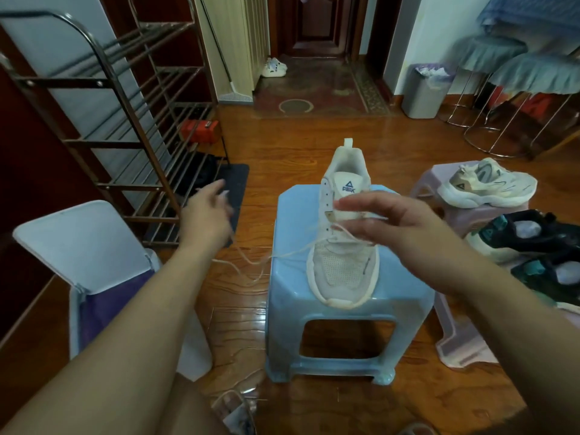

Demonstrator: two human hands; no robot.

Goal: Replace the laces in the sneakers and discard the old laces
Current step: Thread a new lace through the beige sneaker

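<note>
The head camera is looking down on a wooden floor (314, 136) that is filling most of the frame. A metal shoe rack (125, 120) is standing along the upper left, and a white bin (94, 246) with a purple liner and its lid raised is sitting at the lower left. In the middle a blue stool (345, 324) is carrying a white sneaker (342, 240), toe pointing toward the bottom of the frame and heel toward the top. A pink stool (470, 221) at the right is holding a second white sneaker (486, 186), with dark sneakers (539, 246) lying just below it at the right edge. A grey bin (423, 92) is standing at the upper right, near cloth-covered stools (518, 73). The right hand (392, 224) is hovering over the middle of the white sneaker, its fingers curling at the eyelets; whether they are pinching the lace is blurred, so I cannot tell. The left hand (205, 211) is reaching out at centre left, blurred, apparently holding one end of the pale lace (282, 255). That lace is running from the sneaker's lower eyelets off the left edge of the blue stool, sagging above the floor toward the left hand.
</note>
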